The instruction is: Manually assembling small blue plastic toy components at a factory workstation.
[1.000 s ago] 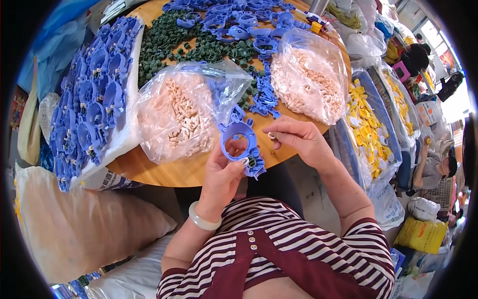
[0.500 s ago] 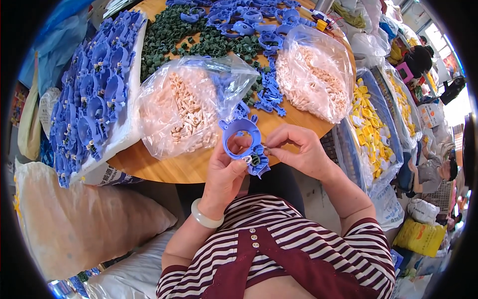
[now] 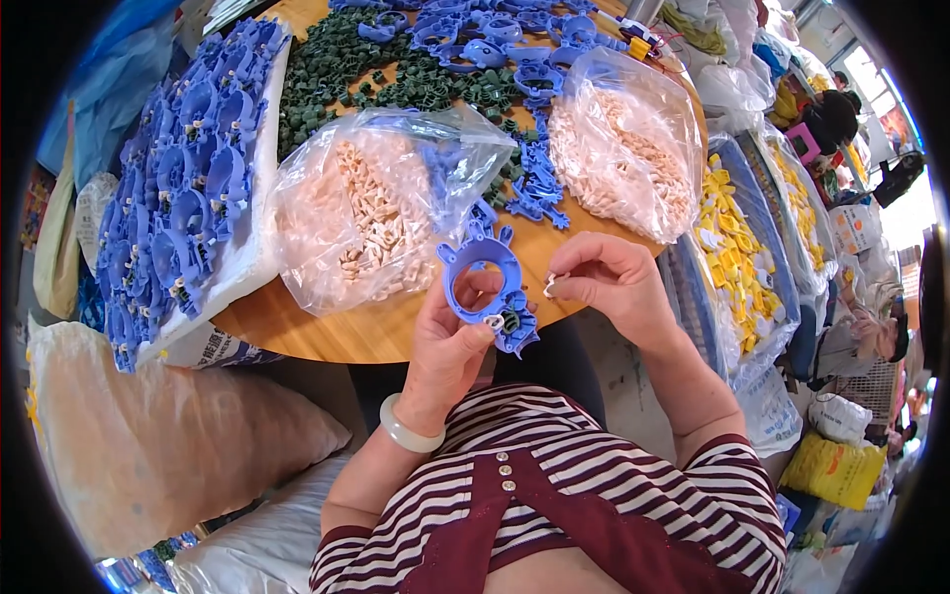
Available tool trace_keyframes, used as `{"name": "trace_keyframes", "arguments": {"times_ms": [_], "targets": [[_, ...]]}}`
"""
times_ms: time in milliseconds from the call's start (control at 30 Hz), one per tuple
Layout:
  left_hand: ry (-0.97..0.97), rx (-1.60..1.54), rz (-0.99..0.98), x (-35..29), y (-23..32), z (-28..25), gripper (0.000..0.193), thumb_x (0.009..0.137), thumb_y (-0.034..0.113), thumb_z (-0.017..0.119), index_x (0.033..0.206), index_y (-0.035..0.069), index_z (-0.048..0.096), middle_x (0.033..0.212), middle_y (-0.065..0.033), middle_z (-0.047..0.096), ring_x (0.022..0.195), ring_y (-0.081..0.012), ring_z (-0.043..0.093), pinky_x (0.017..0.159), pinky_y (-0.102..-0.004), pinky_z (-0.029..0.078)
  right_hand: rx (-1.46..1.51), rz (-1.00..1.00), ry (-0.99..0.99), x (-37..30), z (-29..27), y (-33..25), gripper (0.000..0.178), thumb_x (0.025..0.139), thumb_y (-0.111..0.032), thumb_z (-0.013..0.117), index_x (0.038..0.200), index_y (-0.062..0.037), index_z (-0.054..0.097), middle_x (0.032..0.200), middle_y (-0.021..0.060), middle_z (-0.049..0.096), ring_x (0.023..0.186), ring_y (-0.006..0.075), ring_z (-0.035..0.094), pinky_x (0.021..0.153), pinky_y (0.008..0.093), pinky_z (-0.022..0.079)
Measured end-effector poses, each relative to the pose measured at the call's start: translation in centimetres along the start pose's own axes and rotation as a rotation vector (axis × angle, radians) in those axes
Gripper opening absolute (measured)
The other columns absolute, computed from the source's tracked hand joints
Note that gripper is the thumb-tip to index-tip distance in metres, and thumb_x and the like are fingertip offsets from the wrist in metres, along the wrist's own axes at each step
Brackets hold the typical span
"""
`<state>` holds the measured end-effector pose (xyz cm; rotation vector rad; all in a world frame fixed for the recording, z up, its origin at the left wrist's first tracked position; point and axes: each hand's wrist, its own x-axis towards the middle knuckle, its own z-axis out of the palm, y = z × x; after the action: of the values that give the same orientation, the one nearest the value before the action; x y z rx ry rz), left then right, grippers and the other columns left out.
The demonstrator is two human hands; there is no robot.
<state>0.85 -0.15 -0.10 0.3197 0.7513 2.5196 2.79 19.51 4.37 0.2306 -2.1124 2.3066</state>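
In clear bags [image 3: 386, 208], pale plastic pieces [image 3: 376, 223]

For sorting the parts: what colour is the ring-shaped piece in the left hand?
Blue: the ring-shaped piece in the left hand, seen in the head view.

Small-parts assembly workshop. Round wooden table [image 3: 396, 332] stacked with blue ring-shaped plastic parts [image 3: 188, 198], dark green plastic pieces [image 3: 346, 64], clear bags of beige plastic clips [image 3: 376, 213]. Yellow plastic parts [image 3: 727, 233] in sacks alongside.

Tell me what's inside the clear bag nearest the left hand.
The clear bag holds a heap of small pale peach plastic pieces. Those at the bottom are covered by the ones above. The left hand holds a blue ring part just beside it.
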Motion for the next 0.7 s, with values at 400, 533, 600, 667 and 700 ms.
{"name": "trace_keyframes", "arguments": {"times_ms": [400,533,600,667,700], "targets": [[-0.001,0.076,0.043,0.0,-0.2,-0.3,0.064,0.074,0.009,0.071,0.130,0.005,0.038,0.112,-0.0077,0.050,0.108,-0.0208,0.050,0.090,-0.0363,0.047,-0.565,-0.384,-0.033,0.3,1.4,-1.5,0.016,0.069,0.006,0.069,0.082,0.0007,0.063,0.081,0.0104,0.062,0.075,0.0182,0.061,0.065,0.0254,0.047],[-0.022,0.058,0.027,-0.1,0.0,0.2,0.063,0.075,0.009,0.070,0.129,0.005,0.038,0.112,-0.0084,0.050,0.106,-0.0256,0.054,0.088,-0.0393,0.049,-0.527,-0.376,-0.043,0.5,1.1,-1.6,0.012,0.073,0.006,0.067,0.083,0.0008,0.062,0.082,0.0097,0.061,0.076,0.0177,0.059,0.067,0.0254,0.046],[-0.031,0.039,0.020,-0.2,0.1,0.2,0.063,0.075,0.009,0.070,0.129,0.006,0.038,0.112,-0.0087,0.049,0.105,-0.0275,0.055,0.086,-0.0405,0.050,-0.482,-0.293,-0.027,0.6,0.9,-1.6,0.008,0.076,0.005,0.064,0.083,0.0011,0.061,0.084,0.0088,0.059,0.079,0.0171,0.057,0.070,0.0248,0.045],[-0.015,0.051,-0.004,-0.3,0.0,0.0,0.063,0.075,0.009,0.070,0.129,0.005,0.037,0.112,-0.0090,0.049,0.103,-0.0301,0.057,0.084,-0.0421,0.051,-0.462,-0.257,-0.030,0.5,0.8,-1.6,0.007,0.077,0.004,0.063,0.084,0.0010,0.060,0.085,0.0085,0.058,0.080,0.0171,0.057,0.071,0.0250,0.044],[-0.014,0.051,-0.006,-0.3,0.0,0.0,0.063,0.075,0.009,0.070,0.129,0.005,0.037,0.112,-0.0090,0.049,0.103,-0.0301,0.057,0.084,-0.0421,0.051,-0.441,-0.222,-0.032,0.5,0.8,-1.6,0.006,0.078,0.003,0.062,0.084,0.0009,0.060,0.086,0.0082,0.057,0.081,0.0170,0.056,0.073,0.0251,0.043]]}}
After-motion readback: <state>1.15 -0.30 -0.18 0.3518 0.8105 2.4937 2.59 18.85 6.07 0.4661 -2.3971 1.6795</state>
